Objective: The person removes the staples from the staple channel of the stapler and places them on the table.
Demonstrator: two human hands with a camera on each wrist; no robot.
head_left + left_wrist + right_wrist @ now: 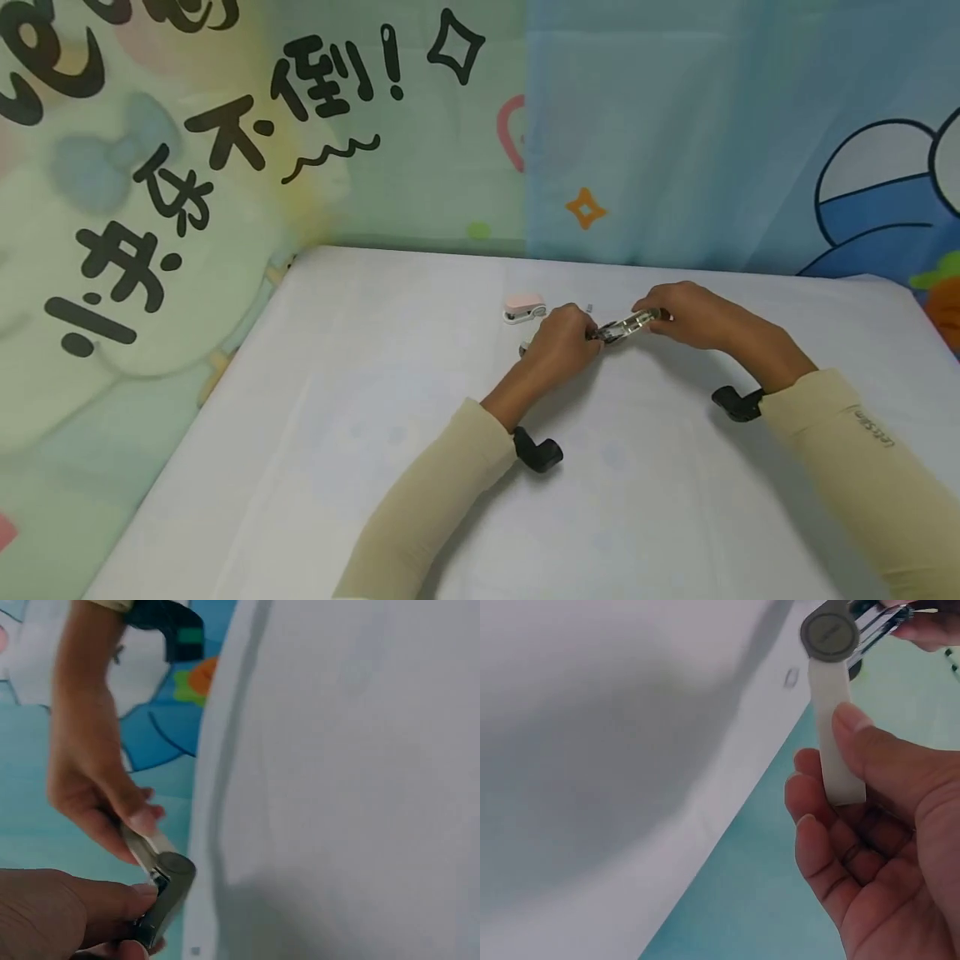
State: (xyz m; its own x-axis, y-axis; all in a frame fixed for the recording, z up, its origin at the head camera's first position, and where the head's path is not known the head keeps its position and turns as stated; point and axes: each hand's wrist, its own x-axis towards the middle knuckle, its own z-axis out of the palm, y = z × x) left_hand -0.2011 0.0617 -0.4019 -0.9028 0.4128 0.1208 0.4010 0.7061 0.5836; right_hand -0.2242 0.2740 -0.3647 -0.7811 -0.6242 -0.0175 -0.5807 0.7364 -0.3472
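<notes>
Both hands hold a grey-and-white stapler (pixel 624 328) above the table, its arms swung apart around a round grey hinge (pixel 829 636). My left hand (pixel 561 343) pinches the end with the metal channel between thumb and fingers. At the other end, my right hand (pixel 688 313) grips the pale flat arm (pixel 838 742), thumb on one side and fingers curled behind. A pink-and-white stapler (pixel 523 308) lies on the table just beyond the left hand. Something small and greyish (pixel 523 348) shows beside the left hand, mostly hidden by it.
A small grey piece, perhaps a strip of staples (pixel 589 308), lies on the white-covered table (pixel 337 417) beyond the hands. Printed cloth backdrops (pixel 420 192) hang behind and to the left of the table. Each wrist carries a black camera mount (pixel 538 452).
</notes>
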